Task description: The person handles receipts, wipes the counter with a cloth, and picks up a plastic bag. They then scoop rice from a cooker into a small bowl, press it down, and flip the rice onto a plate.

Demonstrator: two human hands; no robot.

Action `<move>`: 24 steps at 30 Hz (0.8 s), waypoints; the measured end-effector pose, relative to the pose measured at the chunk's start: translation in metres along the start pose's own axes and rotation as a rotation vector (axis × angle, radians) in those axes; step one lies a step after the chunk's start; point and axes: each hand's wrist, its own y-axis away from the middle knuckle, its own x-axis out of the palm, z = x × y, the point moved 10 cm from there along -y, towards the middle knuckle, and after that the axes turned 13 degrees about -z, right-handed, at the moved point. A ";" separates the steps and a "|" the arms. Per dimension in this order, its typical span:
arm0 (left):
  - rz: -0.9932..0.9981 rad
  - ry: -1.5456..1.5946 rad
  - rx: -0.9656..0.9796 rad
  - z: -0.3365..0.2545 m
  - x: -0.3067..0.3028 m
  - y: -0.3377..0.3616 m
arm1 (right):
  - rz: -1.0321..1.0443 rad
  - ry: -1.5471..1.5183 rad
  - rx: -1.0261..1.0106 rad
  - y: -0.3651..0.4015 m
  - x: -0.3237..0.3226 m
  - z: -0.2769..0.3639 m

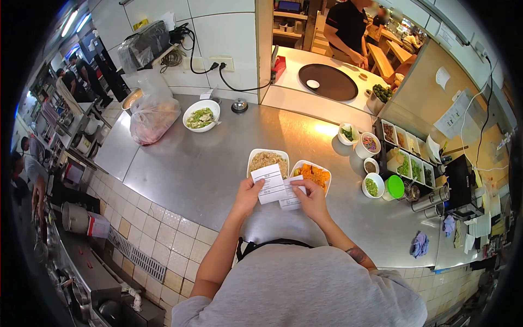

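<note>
Pinched in my left hand (pixel 248 195) is a white printed paper slip (pixel 267 183). My right hand (pixel 312 199) grips a second slip (pixel 290 199), which lies partly behind the first. Both slips are held above the steel counter (pixel 190 180), close to my body. Just beyond them stand two white bowls: one with brownish food (pixel 267 159), partly covered by the left slip, and one with orange pieces (pixel 315 175), partly behind the right slip and my right hand.
A plastic bag (pixel 154 119), a bowl of greens (pixel 201 116) and a bell (pixel 239 105) stand at the back left. Garnish bowls (pixel 368 144), trays (pixel 403 163) and a green-lidded tub (pixel 394 187) are on the right. A person (pixel 346 30) stands beyond the pass window's round tray (pixel 328 82).
</note>
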 end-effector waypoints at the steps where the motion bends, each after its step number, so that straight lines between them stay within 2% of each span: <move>1: -0.021 -0.033 -0.006 -0.001 -0.003 0.000 | -0.036 -0.003 -0.046 -0.002 -0.006 0.003; 6: -0.072 -0.063 -0.030 0.001 -0.015 -0.003 | -0.069 -0.201 0.031 -0.004 -0.019 0.011; 10: -0.035 -0.097 -0.028 0.002 -0.011 -0.003 | -0.095 -0.304 0.051 -0.003 -0.017 0.020; 21: 0.103 0.077 -0.132 0.005 0.022 0.017 | -0.026 -0.227 0.086 0.001 0.004 0.009; 24: 0.141 0.110 -0.107 0.003 0.028 0.019 | -0.021 -0.234 0.105 0.002 0.006 0.008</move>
